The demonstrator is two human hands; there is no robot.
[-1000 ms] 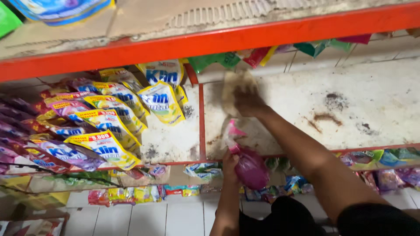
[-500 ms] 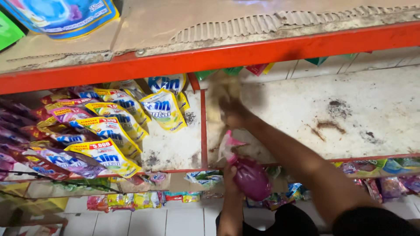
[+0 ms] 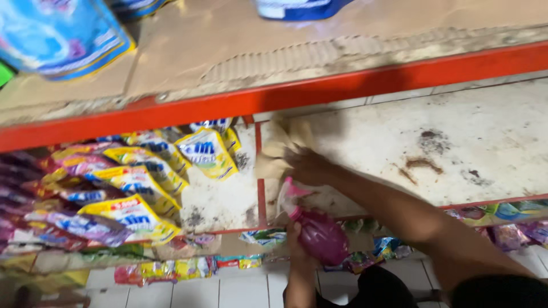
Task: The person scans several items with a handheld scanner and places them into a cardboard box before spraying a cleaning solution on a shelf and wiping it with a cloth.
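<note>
Right hand (image 3: 308,165) presses a beige cloth (image 3: 279,149) on the stained white shelf (image 3: 365,148), fingers closed on it (blurry); left hand (image 3: 297,242) grips a purple spray bottle (image 3: 319,234).

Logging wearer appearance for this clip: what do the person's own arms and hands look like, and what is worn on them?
Both forearms are bare, with no gloves. No watch, ring or band shows, though the frame is blurred. The left hand and right hand are uncovered. A dark garment, seemingly a sleeve edge, shows on the right arm at the frame's bottom right.
</note>
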